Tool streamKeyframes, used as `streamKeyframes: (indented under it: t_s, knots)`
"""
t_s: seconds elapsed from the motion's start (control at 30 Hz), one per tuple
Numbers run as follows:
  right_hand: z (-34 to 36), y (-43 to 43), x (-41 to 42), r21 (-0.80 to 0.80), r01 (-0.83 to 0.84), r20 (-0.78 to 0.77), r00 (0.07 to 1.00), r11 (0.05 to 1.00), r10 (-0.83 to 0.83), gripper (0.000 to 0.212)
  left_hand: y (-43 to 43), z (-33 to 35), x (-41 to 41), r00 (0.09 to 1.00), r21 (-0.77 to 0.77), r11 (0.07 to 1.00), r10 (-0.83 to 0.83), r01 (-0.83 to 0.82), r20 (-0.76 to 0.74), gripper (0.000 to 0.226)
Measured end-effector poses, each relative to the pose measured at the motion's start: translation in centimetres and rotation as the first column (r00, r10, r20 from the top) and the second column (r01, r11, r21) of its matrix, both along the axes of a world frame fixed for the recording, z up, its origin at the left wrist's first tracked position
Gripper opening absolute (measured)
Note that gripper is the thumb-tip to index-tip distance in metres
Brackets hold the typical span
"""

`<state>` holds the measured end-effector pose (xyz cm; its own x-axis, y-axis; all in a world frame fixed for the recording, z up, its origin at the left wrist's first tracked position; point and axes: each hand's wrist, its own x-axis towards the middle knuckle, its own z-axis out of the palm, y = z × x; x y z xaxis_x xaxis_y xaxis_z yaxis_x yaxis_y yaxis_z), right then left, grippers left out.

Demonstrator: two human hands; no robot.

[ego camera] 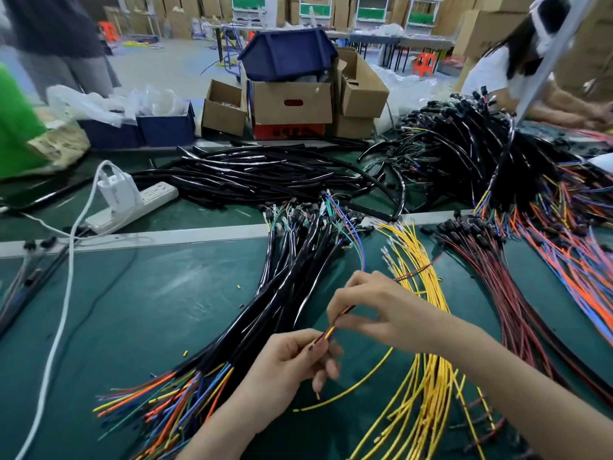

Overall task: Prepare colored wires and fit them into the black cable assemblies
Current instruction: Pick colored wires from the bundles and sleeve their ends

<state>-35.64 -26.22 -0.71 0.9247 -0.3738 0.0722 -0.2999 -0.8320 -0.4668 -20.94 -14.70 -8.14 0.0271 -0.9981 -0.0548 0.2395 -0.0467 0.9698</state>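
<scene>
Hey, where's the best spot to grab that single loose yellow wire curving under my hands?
Probably pinch the loose yellow wire near its lower-left end, from above: it lies flat on the green mat, clear of the yellow bundle there.

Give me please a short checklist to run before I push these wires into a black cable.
1. Left hand grips the held wires: ok.
2. Right hand pinches the same wires: ok.
3. Wire tips level: cannot tell, the grip hides them.
4. Black cable assemblies beside the hands: ok.
5. One assembly picked up: not ok, neither hand holds one.
6. Yellow wires close by: ok.
</scene>
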Motion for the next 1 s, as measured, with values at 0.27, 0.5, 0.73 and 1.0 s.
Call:
streamKeyframes:
  t_s: [0.27,0.5,0.73,1.0]
  knots:
    - [-1.6,0.3,0.1,-0.007,0.161,0.135,0.978,0.987,-0.158,0.008,-0.2,-0.4,-0.2,0.932,-0.199,0.927,0.345,-0.319,0.114,0.022]
    - [-2.0,0.2,0.8,0.011,0.151,0.164,0.975,0.988,-0.151,0.004,0.0,-0.3,-0.3,0.882,-0.242,0.881,0.448,-0.407,0.145,0.020]
    - [-1.5,0.0,0.6,-0.031,0.114,0.124,0.986,0.993,-0.110,0.005,0.0,-0.6,0.1,0.876,-0.216,0.912,0.398,-0.348,0.270,0.019]
    - [0.2,-0.7,0.9,-0.057,0.069,0.055,0.996,0.996,-0.066,0.003,0.1,-0.5,0.3,0.696,-0.348,0.929,0.333,-0.126,0.636,0.018]
